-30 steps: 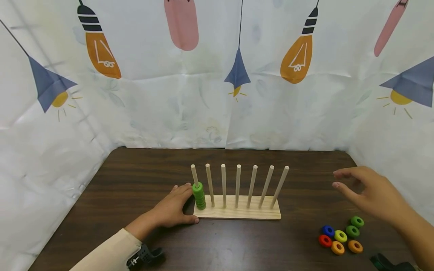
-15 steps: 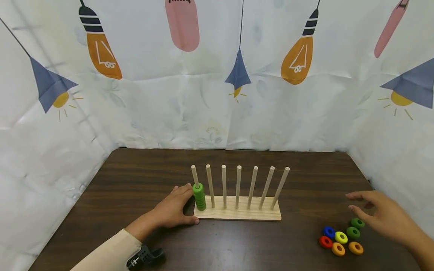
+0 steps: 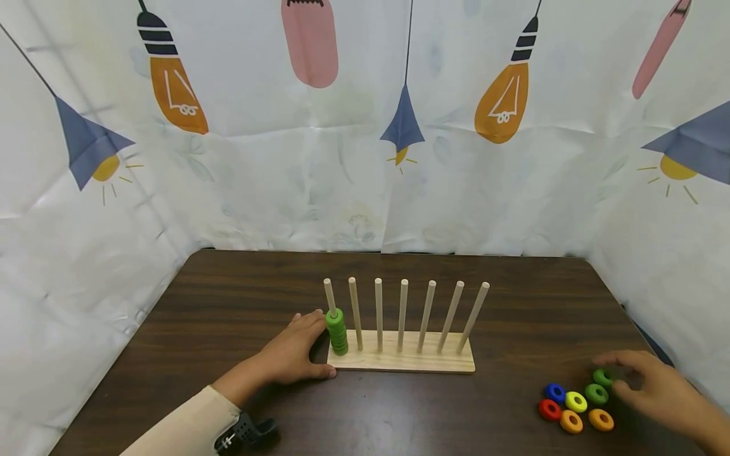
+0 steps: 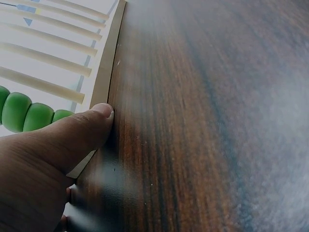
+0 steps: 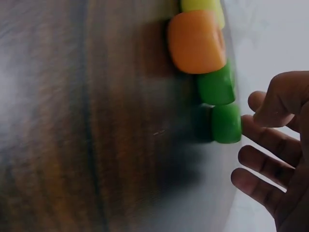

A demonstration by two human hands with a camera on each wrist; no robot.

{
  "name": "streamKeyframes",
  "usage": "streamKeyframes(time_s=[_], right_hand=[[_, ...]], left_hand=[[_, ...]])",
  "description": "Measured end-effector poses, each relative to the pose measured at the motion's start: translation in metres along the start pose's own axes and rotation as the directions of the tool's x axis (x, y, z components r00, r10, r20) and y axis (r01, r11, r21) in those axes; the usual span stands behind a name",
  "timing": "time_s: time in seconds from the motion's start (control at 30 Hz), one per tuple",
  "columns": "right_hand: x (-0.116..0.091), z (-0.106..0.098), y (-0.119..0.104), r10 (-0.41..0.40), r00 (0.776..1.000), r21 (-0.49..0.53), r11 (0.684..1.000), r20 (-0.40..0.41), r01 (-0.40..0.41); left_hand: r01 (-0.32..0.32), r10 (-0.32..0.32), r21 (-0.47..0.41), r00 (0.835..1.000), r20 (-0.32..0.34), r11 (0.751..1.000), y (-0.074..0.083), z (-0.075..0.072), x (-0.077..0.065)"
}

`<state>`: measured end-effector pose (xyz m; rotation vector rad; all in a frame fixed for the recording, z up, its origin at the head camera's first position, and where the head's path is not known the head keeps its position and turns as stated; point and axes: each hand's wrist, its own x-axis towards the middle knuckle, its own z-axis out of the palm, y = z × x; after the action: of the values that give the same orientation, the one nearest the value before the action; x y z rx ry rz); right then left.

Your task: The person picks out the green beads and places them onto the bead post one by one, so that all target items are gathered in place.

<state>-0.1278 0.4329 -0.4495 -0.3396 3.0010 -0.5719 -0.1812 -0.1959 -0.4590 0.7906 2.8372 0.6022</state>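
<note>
A wooden peg stand (image 3: 402,361) carries several upright pegs in a row. Several green beads (image 3: 337,335) are stacked on its leftmost peg. My left hand (image 3: 293,351) grips the left end of the base, its thumb on the front edge, as the left wrist view also shows; its other fingers are mostly hidden there. At the right, my right hand (image 3: 661,389) is beside two loose green beads, thumb and fingers apart around the farther green bead (image 5: 226,124). In the right wrist view the fingers are loosely bent, nothing clearly pinched.
Near the right hand lie a blue bead (image 3: 550,387), a yellow bead (image 3: 572,407), a red bead (image 3: 544,415) and two orange beads, one the orange bead (image 5: 193,41). A printed white curtain (image 3: 256,190) hangs behind the dark wooden table (image 3: 256,285).
My right hand has come down and slightly to the right, from above the table to beside the loose green beads. The left hand keeps its hold on the peg stand.
</note>
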Motion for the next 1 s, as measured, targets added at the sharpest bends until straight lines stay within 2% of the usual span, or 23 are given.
streamKeyframes(time_s=[0.4, 0.53, 0.7, 0.87, 1.0], right_hand=[[0.004, 0.010, 0.008, 0.028, 0.998, -0.031, 0.999, 0.062, -0.027], [0.004, 0.012, 0.003, 0.060, 0.998, -0.054, 0.997, 0.021, -0.059], [0.010, 0.006, -0.007, 0.055, 0.998, -0.063, 0.996, -0.024, -0.056], [0.017, -0.005, -0.024, -0.007, 0.995, -0.054, 0.999, -0.096, 0.002], [0.025, -0.011, -0.045, -0.127, 0.973, -0.063, 0.991, -0.195, 0.117]], left_hand=[[0.003, -0.003, -0.001, 1.000, 0.005, 1.000, -0.001, -0.002, 0.001], [0.003, -0.003, -0.002, 1.000, 0.007, 1.000, 0.000, -0.001, 0.001], [0.007, -0.007, 0.000, 1.000, 0.009, 1.000, 0.001, -0.001, 0.001], [0.004, -0.004, -0.004, 1.000, 0.007, 1.000, 0.001, -0.001, 0.001], [0.006, -0.006, -0.010, 1.000, 0.005, 1.000, 0.001, -0.001, 0.000]])
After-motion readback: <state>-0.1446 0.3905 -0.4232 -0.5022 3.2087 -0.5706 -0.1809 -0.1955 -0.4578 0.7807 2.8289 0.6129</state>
